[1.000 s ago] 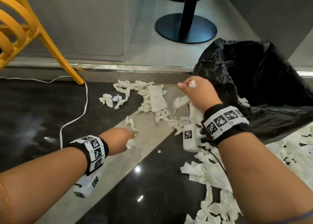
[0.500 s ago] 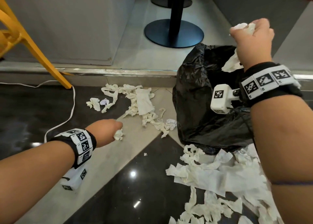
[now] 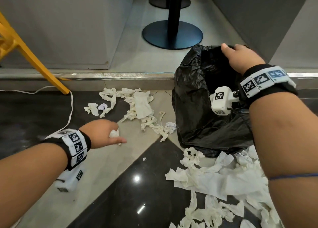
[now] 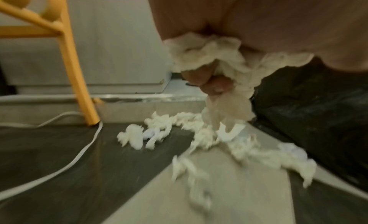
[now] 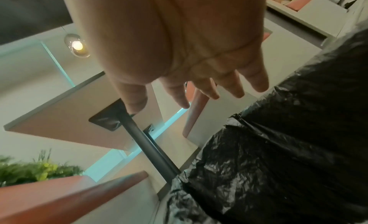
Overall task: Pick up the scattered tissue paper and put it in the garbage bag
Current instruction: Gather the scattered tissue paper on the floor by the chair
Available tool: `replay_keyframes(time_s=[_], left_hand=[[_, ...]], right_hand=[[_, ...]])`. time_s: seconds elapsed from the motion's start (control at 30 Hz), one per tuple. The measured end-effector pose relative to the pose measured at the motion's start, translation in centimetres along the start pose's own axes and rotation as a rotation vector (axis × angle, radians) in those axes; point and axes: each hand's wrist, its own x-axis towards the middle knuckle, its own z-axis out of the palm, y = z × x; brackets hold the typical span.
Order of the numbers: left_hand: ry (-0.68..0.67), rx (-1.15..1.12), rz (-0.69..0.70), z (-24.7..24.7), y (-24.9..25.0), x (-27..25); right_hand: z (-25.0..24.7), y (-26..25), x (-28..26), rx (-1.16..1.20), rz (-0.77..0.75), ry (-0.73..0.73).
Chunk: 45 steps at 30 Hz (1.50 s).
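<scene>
My left hand [image 3: 115, 135] hovers low over the floor and grips a crumpled wad of white tissue [image 3: 114, 133]; the left wrist view shows my curled fingers [image 4: 207, 81] wrapped in the tissue wad [image 4: 203, 55]. My right hand [image 3: 238, 55] is at the mouth of the black garbage bag [image 3: 197, 110]. In the right wrist view my right hand [image 5: 183, 99] has straight, spread fingers holding nothing, beside the garbage bag [image 5: 288, 140]. Scattered tissue strips [image 3: 137, 105] lie left of the bag. A bigger tissue pile [image 3: 215, 177] lies in front of it.
A yellow chair leg [image 3: 34, 59] stands at the left, with a white cable [image 3: 70, 110] running past its foot. A metal-edged step [image 3: 103, 75] crosses behind the tissue. A black table pedestal [image 3: 172, 35] stands on the raised floor beyond the bag.
My right hand held tissue above the bag half a second ago; it now sits lower at the bag's mouth, open and without tissue. My left hand still holds its wad in the same spot.
</scene>
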Motion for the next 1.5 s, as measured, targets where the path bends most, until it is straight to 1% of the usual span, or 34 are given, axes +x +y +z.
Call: replay_keyframes(time_s=[0.07,0.13,0.2,0.27,0.37,0.4,0.47,0.5,0.57,0.63,0.73,0.8,0.9,0.93,1.0,1.07,1.13,1.2,1.23,1.27,1.33,1.4,1.5], left_hand=[[0.121,-0.040,0.001,-3.9,2.2,0.8],[0.312,-0.131,0.032,-8.7,5.4,2.5],[0.469,-0.256,0.129,-13.4,9.6,4.5],[0.526,-0.421,0.250,-17.0,14.2,6.2],[0.526,-0.628,0.385,-19.6,20.2,7.9],[0.506,-0.688,0.406,-19.8,21.9,8.5],[0.431,-0.775,0.401,-19.4,24.4,9.9],[0.378,-0.781,0.393,-19.0,25.2,10.5],[0.277,-0.708,0.393,-18.1,25.9,11.5],[0.214,-0.629,0.425,-17.5,25.6,12.2],[0.208,-0.527,0.488,-17.9,24.1,12.1],[0.253,-0.452,0.460,-18.9,22.6,11.3],[0.233,-0.396,0.364,-20.9,19.3,9.5],[0.228,-0.361,0.325,-21.4,17.9,8.8],[0.202,-0.226,0.215,-21.7,13.9,7.6],[0.130,-0.002,0.096,-21.0,9.0,6.1],[-0.009,0.245,-0.005,-18.8,3.7,4.8],[-0.151,0.468,-0.076,-15.7,-1.3,3.8],[-0.193,0.539,-0.094,-14.0,-3.7,3.3],[-0.225,0.564,-0.104,-12.1,-6.0,2.8],[-0.259,0.521,-0.119,-8.2,-9.7,1.9],[-0.265,0.444,-0.134,-4.4,-12.3,2.0],[-0.235,0.313,-0.066,0.6,-13.8,3.7]], right_hand=[[-0.9,0.0,-0.4,0.119,0.009,0.098],[-1.7,0.3,-0.7,0.276,-0.001,0.170],[-2.2,0.8,-1.3,0.468,0.008,0.207],[-2.5,1.5,-1.8,0.608,0.031,0.244],[-2.7,2.6,-2.2,0.781,0.027,0.298],[-2.7,3.0,-2.3,0.828,0.023,0.312],[-2.9,3.7,-2.6,0.879,0.030,0.343],[-2.9,4.0,-2.7,0.899,0.034,0.364],[-3.2,4.1,-2.9,0.937,0.031,0.400],[-3.4,3.8,-3.1,0.942,0.026,0.453],[-3.5,3.0,-2.9,0.943,0.002,0.503],[-3.4,2.0,-2.8,0.974,-0.029,0.507],[-2.7,-0.4,-2.6,1.020,-0.085,0.487],[-1.9,-1.4,-2.7,1.025,-0.112,0.458],[0.4,-4.0,-3.3,1.019,-0.178,0.346],[3.5,-6.2,-4.3,0.933,-0.245,0.189],[7.0,-7.8,-5.5,0.791,-0.280,0.012],[11.0,-8.5,-6.6,0.672,-0.289,-0.110],[12.9,-8.6,-7.0,0.620,-0.295,-0.161],[14.9,-8.7,-7.5,0.557,-0.306,-0.216],[18.2,-8.3,-8.4,0.404,-0.322,-0.334],[20.6,-7.3,-9.1,0.258,-0.301,-0.435],[22.4,-6.2,-9.5,0.140,-0.235,-0.487]])
